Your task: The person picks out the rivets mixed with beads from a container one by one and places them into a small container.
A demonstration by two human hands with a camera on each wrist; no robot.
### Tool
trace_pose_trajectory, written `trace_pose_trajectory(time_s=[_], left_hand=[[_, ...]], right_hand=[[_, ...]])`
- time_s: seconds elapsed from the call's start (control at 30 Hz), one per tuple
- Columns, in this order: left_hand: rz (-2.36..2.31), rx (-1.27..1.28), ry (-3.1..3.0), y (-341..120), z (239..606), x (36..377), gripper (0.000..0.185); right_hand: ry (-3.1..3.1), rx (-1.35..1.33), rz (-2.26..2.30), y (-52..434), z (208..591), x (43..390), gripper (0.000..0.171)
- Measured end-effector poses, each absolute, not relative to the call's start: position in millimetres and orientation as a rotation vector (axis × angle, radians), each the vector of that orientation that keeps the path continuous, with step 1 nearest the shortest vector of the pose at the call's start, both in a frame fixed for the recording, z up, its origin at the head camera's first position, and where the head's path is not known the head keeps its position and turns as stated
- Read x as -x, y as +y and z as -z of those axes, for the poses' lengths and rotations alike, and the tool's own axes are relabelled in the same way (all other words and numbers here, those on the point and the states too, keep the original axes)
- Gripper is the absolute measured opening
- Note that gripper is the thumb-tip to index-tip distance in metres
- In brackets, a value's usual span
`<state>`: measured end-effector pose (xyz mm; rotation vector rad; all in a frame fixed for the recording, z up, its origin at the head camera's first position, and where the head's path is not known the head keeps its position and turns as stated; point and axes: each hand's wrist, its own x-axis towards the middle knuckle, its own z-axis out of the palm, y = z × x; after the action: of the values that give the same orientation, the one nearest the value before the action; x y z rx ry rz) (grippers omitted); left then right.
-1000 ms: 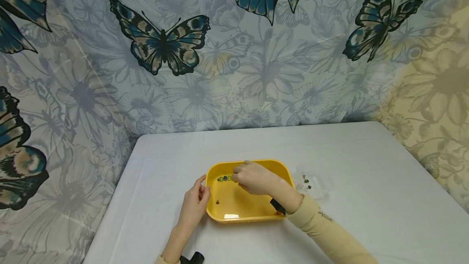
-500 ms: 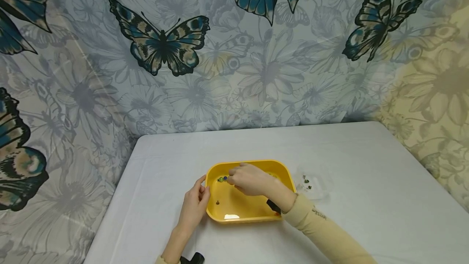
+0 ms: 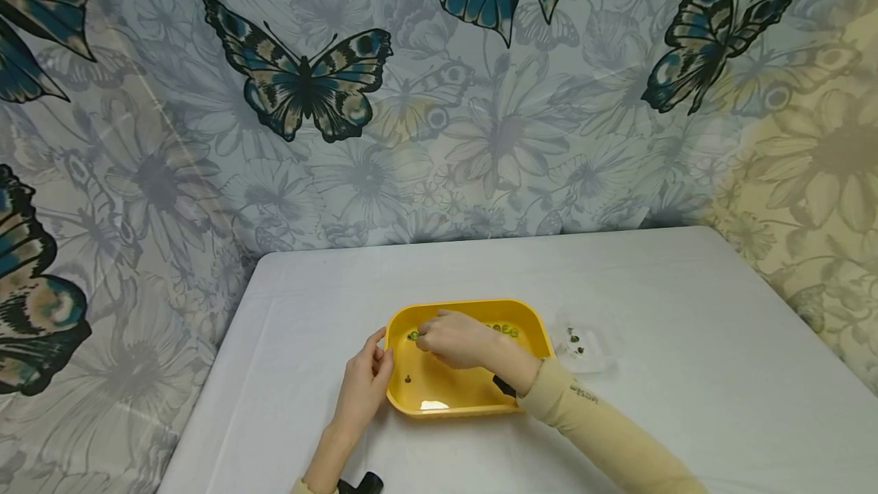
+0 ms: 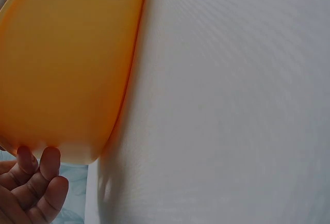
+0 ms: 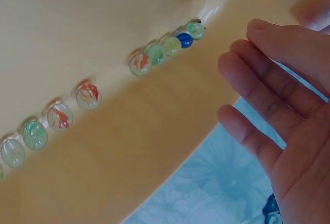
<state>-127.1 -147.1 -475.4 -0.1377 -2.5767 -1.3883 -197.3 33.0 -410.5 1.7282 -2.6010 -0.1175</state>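
A yellow tray [image 3: 537, 328] sits on the white table [image 3: 658, 303]. Several glass marbles [image 5: 140, 63] lie in a row along its far wall, and one dark marble [image 3: 408, 380] lies alone near the left wall. My right hand [image 3: 449, 341] hovers over the far left part of the tray. Its fingers [image 5: 258, 95] are relaxed, nearly straight and hold nothing, close to the marble row. My left hand [image 3: 366, 383] holds the tray's left rim, with fingertips [image 4: 38, 170] against the tray's outer wall [image 4: 67, 64].
A small clear plastic piece [image 3: 583, 345] with a few dark bits lies just right of the tray. A butterfly-print curtain [image 3: 439, 97] hangs behind the table and down its left side. The table cloth [image 4: 232, 105] is bare around the tray.
My right hand has slid left along the tray's far wall, uncovering green marbles to its right and covering most of those at the left. The left hand and tray have stayed put.
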Motion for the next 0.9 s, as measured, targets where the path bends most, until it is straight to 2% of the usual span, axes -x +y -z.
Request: trace_pose_trajectory(time_s=[0.9], left_hand=[[1.364,0.155,-2.573,-148,477,128,0.036]], right_hand=[[-2.525,-1.819,0.26,14,420,193,0.009]])
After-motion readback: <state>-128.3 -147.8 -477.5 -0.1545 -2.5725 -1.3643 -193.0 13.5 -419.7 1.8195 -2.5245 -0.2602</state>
